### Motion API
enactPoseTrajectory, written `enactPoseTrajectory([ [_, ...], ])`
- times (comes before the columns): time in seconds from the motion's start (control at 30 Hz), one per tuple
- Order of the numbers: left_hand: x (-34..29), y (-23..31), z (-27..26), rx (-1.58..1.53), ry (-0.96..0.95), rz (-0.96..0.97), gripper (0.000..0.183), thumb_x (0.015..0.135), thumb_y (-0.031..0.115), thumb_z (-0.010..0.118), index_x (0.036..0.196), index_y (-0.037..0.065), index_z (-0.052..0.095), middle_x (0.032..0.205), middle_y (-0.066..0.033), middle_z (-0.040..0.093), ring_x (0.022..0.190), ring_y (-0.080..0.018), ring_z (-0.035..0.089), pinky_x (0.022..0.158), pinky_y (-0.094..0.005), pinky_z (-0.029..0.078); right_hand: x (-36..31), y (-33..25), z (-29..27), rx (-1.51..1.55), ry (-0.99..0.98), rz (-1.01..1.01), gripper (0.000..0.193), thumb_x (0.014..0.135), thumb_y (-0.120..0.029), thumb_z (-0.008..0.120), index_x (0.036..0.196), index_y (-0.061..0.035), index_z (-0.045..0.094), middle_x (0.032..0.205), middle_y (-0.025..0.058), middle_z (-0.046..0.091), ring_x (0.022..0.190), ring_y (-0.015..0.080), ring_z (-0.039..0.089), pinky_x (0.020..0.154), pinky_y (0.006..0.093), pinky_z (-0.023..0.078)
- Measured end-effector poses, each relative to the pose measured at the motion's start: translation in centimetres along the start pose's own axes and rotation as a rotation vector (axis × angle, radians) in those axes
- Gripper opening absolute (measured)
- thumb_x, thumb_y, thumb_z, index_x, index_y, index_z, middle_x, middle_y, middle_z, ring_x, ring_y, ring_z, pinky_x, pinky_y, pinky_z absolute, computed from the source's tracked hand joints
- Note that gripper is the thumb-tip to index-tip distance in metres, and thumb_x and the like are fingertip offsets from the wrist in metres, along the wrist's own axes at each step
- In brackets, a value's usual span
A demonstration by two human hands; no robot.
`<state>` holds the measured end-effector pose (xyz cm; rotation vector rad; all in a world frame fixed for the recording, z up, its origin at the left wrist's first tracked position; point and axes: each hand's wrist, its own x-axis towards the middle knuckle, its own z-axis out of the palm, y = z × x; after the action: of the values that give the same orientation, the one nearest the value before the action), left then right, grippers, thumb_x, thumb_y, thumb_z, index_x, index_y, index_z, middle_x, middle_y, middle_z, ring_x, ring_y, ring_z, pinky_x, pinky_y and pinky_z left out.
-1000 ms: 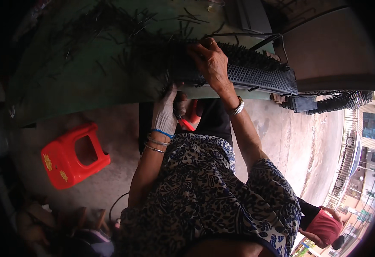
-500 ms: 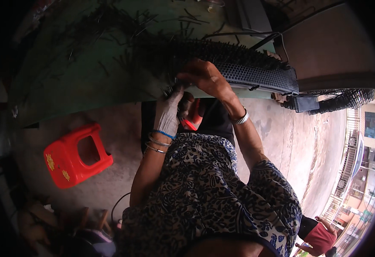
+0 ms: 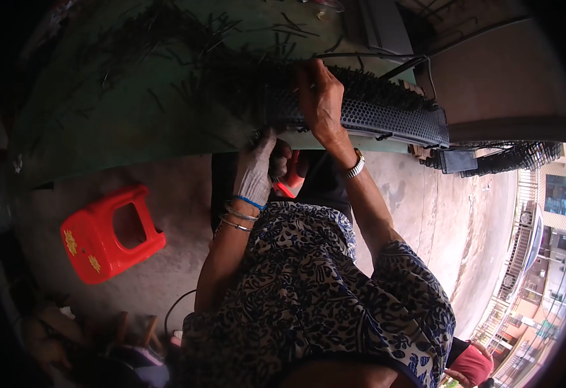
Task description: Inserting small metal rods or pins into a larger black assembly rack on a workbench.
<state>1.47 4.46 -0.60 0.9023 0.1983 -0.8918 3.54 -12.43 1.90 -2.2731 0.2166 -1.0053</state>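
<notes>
My left hand [image 3: 261, 155], in a whitish glove with darkened fingertips, is closed at the near edge of the green table. Some thin dark rods [image 3: 255, 136] poke out beside its thumb, though the dim light blurs them. My right hand [image 3: 322, 103] is bare and held over a long black perforated rack [image 3: 393, 119]. Its fingers are bent together above the rows of dark rods [image 3: 373, 87] standing along the rack. Whatever those fingertips hold is too small and dark to make out.
Loose dark rods [image 3: 192, 39] lie heaped across the green tabletop [image 3: 102, 142]. A cable [image 3: 386, 55] runs behind the rack. On the floor to the left a red plastic stool [image 3: 112, 236] lies tipped. Another person [image 3: 473, 365] is at the lower right.
My right hand has moved away from the left one, up and rightward over the rack, uncovering the rack's left end. The gloved left hand has barely moved.
</notes>
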Motion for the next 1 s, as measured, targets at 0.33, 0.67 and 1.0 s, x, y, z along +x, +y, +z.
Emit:
enactPoseTrajectory([
  [0.33, 0.2, 0.2, 0.0, 0.007, -0.049, -0.028, 0.030, 0.098, 0.029, 0.055, 0.103, 0.001, 0.064, 0.066, -0.0045, 0.062, 0.047, -0.0092, 0.051, 0.044, -0.0209, 0.040, -1.4, 0.4, 1.0, -0.406, -0.198, -0.147, 0.024, 0.085, -0.013, 0.066, 0.108, -0.0103, 0.069, 0.084, 0.0123, 0.063, 0.079, 0.0314, 0.059, 0.068, 0.0403, 0.051],
  [0.67, -0.6, 0.6, 0.5, 0.169, -0.101, -0.077, 0.033, 0.097, 0.033, 0.057, 0.115, 0.006, 0.062, 0.069, -0.0033, 0.059, 0.048, -0.0062, 0.045, 0.042, -0.0197, 0.036, -0.7, -1.3, -3.7, 0.416, -0.815, 0.349, 0.018, 0.088, -0.012, 0.062, 0.102, -0.0008, 0.067, 0.087, 0.0120, 0.070, 0.078, 0.0170, 0.066, 0.070, 0.0309, 0.052],
  [1.0, 0.4, 0.0, -1.8, -0.081, -0.054, -0.100, 0.025, 0.094, 0.029, 0.062, 0.100, 0.006, 0.065, 0.073, -0.0038, 0.063, 0.049, -0.0082, 0.048, 0.043, -0.0211, 0.037, -0.1, -2.1, -3.1, 0.240, -0.177, 0.204, 0.003, 0.092, -0.001, 0.058, 0.094, 0.0010, 0.060, 0.078, 0.0064, 0.067, 0.067, 0.0099, 0.063, 0.061, 0.0247, 0.049],
])
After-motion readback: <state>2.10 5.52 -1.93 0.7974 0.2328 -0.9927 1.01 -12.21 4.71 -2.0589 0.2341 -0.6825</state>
